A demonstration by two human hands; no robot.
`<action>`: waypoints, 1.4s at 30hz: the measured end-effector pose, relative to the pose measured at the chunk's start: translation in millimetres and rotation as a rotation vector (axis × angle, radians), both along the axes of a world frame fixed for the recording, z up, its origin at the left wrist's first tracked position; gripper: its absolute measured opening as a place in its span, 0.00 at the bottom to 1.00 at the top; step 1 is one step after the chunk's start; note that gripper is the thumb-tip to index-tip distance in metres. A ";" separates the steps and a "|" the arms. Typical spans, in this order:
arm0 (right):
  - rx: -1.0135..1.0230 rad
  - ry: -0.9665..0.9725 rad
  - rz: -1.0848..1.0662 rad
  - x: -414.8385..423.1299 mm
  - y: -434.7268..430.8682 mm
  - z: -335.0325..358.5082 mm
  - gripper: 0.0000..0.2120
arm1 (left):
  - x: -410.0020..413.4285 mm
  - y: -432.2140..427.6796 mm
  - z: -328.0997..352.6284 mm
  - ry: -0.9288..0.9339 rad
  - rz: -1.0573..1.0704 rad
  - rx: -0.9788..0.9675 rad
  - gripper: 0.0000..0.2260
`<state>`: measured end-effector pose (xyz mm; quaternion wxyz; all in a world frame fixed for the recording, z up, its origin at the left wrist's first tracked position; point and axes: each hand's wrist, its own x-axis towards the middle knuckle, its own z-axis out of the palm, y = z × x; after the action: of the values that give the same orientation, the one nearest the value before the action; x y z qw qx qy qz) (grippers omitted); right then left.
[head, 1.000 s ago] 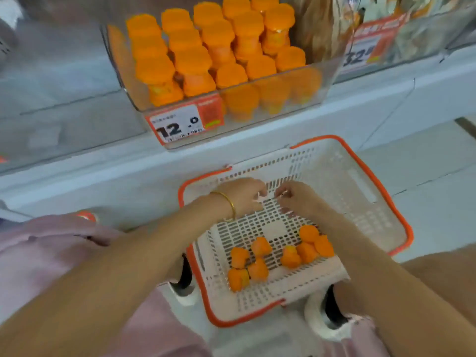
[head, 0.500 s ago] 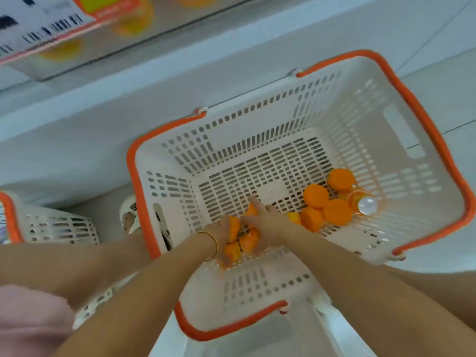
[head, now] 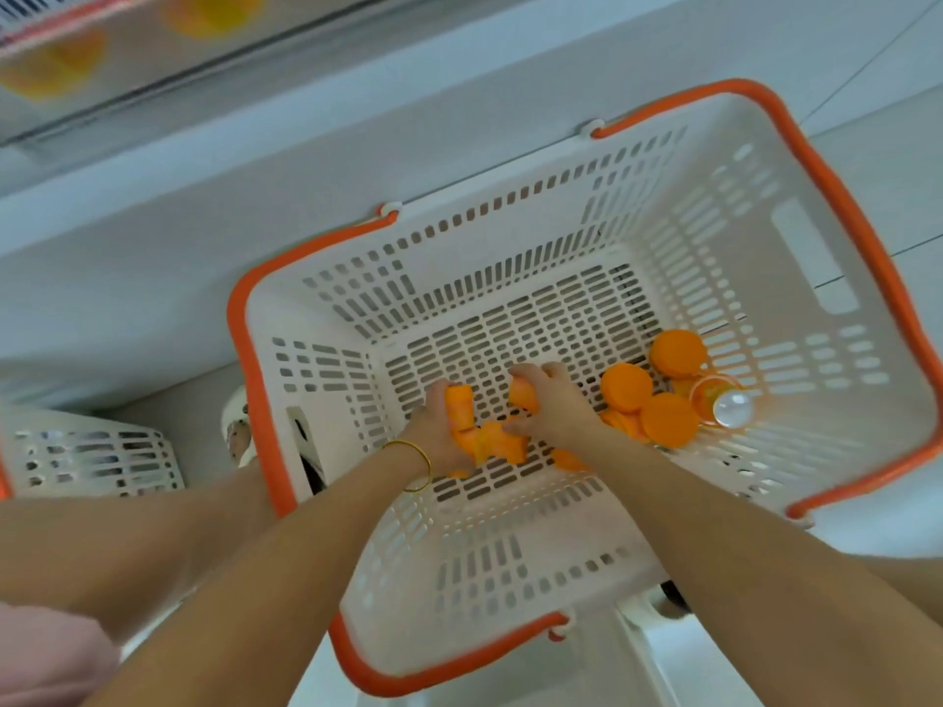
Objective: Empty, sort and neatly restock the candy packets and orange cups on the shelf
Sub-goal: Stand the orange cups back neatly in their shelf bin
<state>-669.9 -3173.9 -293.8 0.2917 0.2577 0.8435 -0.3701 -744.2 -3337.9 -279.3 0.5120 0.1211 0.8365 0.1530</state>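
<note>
Curling round smooth orange cups, left hand, right hand; slotted white plastic basket, orange-rimmed

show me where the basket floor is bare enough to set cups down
Bare: the basket floor's far strip, between the back wall and both hands. Crowded: the middle, where left hand and right hand grip orange cups, and the right side's loose cups.
</note>
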 end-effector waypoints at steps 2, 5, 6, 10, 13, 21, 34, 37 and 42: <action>-0.011 -0.004 -0.035 0.2 2.6 1.2 0.32 | -7.5 2.9 1.7 0.016 0.002 0.008 0.49; 0.025 0.034 -0.044 0.1 2.7 5.0 0.27 | -15.9 -1.4 3.5 0.036 -0.077 -0.011 0.52; 0.023 0.060 -0.068 -1.5 2.0 7.6 0.27 | -16.9 -3.8 3.9 0.079 -0.109 -0.020 0.53; 0.076 0.120 -0.159 -10.8 -4.5 14.5 0.31 | -13.9 -10.6 0.5 0.263 -0.162 -0.004 0.49; 0.189 0.073 -0.153 -16.2 -6.9 17.0 0.29 | -12.7 -11.9 -4.4 0.322 -0.117 0.031 0.49; -0.016 0.147 -0.321 -12.6 -9.9 20.6 0.22 | -10.1 -8.8 -4.6 0.217 0.051 0.090 0.57; -0.206 -0.294 -0.104 7.6 -36.3 29.7 0.13 | -22.3 2.7 -1.8 0.207 0.176 0.067 0.35; -0.191 -0.294 -0.088 7.3 -30.7 29.7 0.19 | -35.1 5.5 -6.6 0.232 0.109 0.062 0.26; -0.131 -0.441 -0.116 -3.9 -10.5 42.3 0.30 | -48.9 14.7 -10.4 0.203 0.223 0.162 0.17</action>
<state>-673.9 -3184.4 -251.5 0.4633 0.3608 0.7174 -0.3748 -793.0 -3323.2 -289.7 0.3934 0.0831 0.8771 0.2628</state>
